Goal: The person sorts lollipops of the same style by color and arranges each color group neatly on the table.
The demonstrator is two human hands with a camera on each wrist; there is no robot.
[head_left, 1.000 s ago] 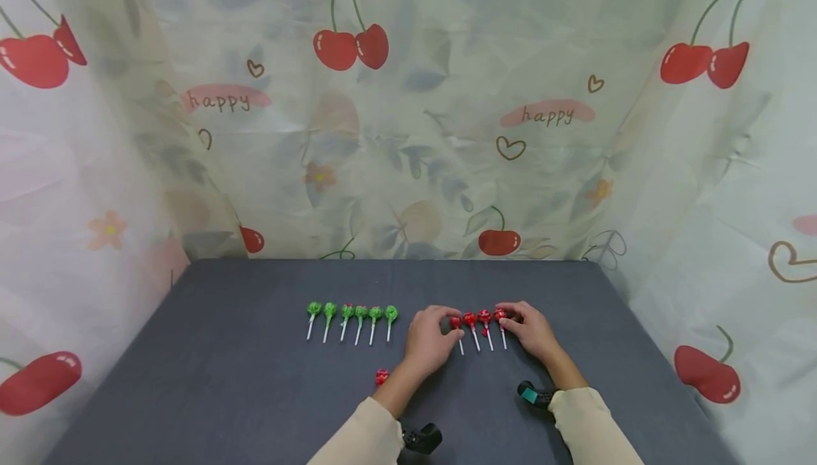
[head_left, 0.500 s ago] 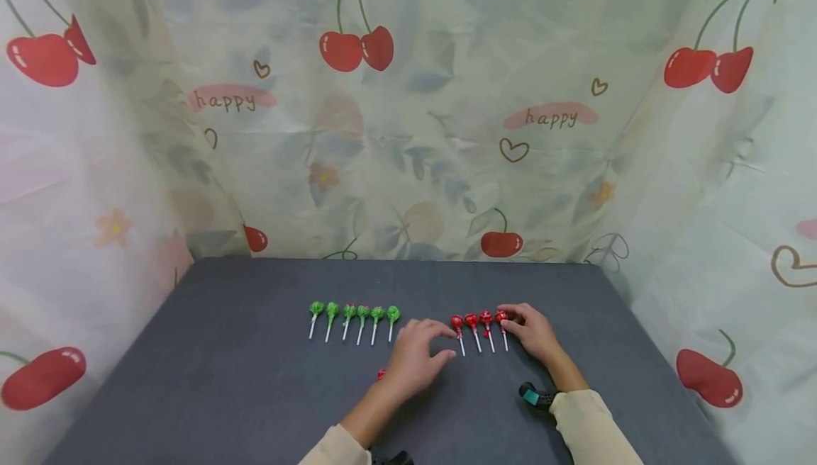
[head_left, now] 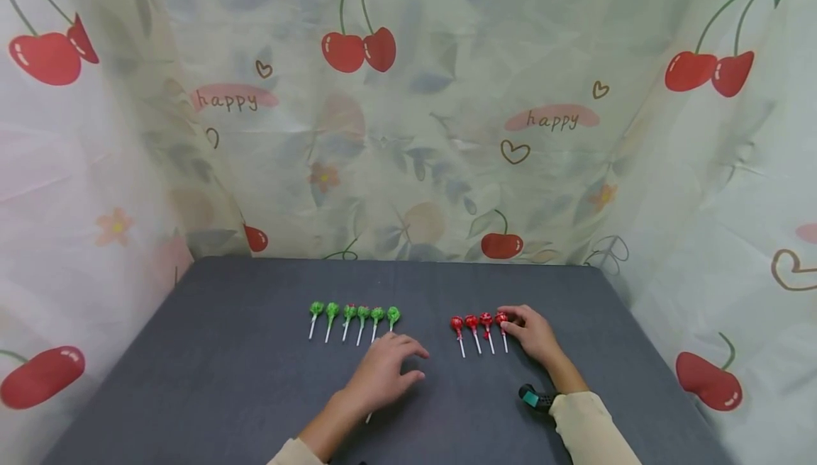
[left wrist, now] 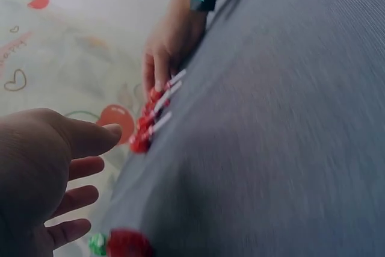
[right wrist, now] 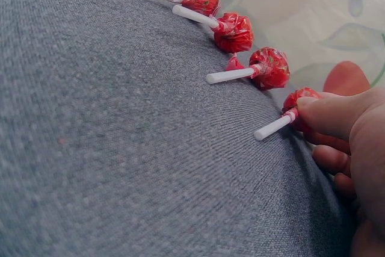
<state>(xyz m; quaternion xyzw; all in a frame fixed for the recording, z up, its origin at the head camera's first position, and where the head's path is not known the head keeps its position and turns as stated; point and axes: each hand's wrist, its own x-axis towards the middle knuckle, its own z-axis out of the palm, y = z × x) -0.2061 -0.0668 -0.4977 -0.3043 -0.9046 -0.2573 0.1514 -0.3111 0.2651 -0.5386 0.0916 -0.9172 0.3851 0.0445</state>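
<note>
My right hand [head_left: 535, 336] pinches the head of the rightmost red lollipop [right wrist: 299, 108] between thumb and fingers. That lollipop ends a row of red ones on the cloth, beside another red lollipop [head_left: 486, 318], all with white sticks toward me. My left hand [head_left: 385, 373] holds nothing and is spread over the cloth between the two rows, thumb apart from the fingers. Under it lies one more red lollipop [left wrist: 129, 244], mostly hidden in the head view, where only its white stick [head_left: 368, 418] peeks out.
Several green lollipops [head_left: 332, 309] lie in a row left of centre; the left hand overlaps the rightmost stick. A dark grey cloth [head_left: 210, 351] covers the table. Cherry-print curtains [head_left: 408, 132] stand at the back and both sides.
My left hand has drawn away from the leftmost red lollipop, moving left and toward me, over the separate red lollipop. My right hand has stayed at the rightmost red one.
</note>
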